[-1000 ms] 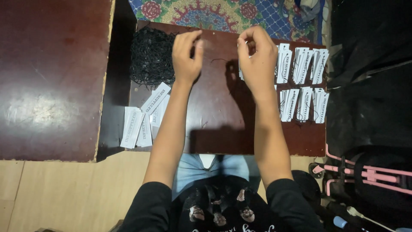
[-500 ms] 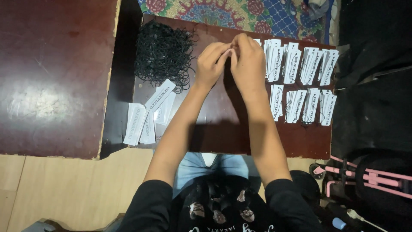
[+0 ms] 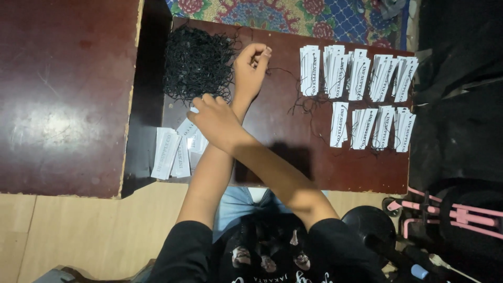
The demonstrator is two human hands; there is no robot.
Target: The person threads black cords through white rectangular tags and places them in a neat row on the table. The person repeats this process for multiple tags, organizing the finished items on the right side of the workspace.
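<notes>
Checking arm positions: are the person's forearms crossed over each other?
Yes, the right hand reaches across the left forearm toward the loose white tags.

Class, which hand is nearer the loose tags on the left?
Right. The right hand, crossed over, reaches the loose tags; the left hand is farther up, beside the black strings.

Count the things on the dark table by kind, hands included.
Black string heap: 1
Rows of white tags, right side: 2
Loose white tag pile: 1
Hands, left hand and right hand: 2
Total: 6
</notes>
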